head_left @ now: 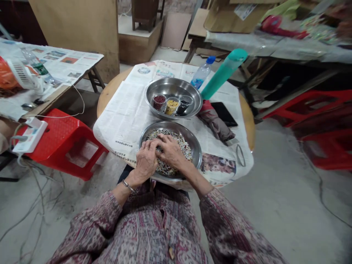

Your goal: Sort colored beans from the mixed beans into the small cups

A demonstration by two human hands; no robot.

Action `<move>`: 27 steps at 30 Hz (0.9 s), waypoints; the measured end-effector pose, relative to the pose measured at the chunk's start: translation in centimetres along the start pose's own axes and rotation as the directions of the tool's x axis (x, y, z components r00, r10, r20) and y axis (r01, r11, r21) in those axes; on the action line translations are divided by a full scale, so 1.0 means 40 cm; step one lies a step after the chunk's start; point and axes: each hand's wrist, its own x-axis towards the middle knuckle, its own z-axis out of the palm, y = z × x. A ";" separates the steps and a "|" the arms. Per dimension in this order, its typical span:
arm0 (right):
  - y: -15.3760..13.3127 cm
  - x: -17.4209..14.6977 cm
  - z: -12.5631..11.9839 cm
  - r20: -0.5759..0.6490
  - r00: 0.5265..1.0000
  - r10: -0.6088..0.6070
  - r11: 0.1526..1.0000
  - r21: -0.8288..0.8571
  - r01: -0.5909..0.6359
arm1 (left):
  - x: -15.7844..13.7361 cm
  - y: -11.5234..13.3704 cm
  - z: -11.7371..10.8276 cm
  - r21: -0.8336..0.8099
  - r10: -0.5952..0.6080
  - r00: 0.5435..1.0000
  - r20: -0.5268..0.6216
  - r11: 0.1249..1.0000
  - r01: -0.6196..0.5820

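Observation:
My left hand (147,159) and my right hand (171,151) meet over the nearer steel bowl (197,152). Small mixed grains (185,145), white, black, yellow and reddish, lie spread in it; whether they are beans or beads I cannot tell. The left fingers are bent and close together, touching the right hand. My right fingers curl down toward the grains. The fingertips are partly hidden, and so is anything pinched in them. Just beyond, a second steel bowl (174,85) holds clear cups: one with dark red pieces (159,101), one with yellow (172,105), one with black (183,105).
Newspaper (121,113) covers the round table. On its right side are a water bottle (202,73), a tall teal container (224,73), a folded umbrella (217,124), a dark phone (224,113) and a ring band (240,156). A red stool (63,143) with a power strip (30,137) stands left.

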 end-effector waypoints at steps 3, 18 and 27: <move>-0.016 -0.027 -0.001 0.041 0.977 -0.210 0.972 0.115 0.204 | -0.012 -0.013 0.014 -0.087 0.038 0.988 -0.151 0.995 -0.051; 0.051 -0.095 -0.049 -0.046 0.952 0.304 0.953 0.018 -0.303 | -0.012 -0.006 0.005 -0.115 0.038 0.996 -0.074 0.992 -0.047; -0.018 -0.111 -0.113 0.184 0.977 0.108 0.937 0.311 -0.162 | -0.015 0.000 0.003 -0.078 -0.017 1.000 0.027 0.997 0.019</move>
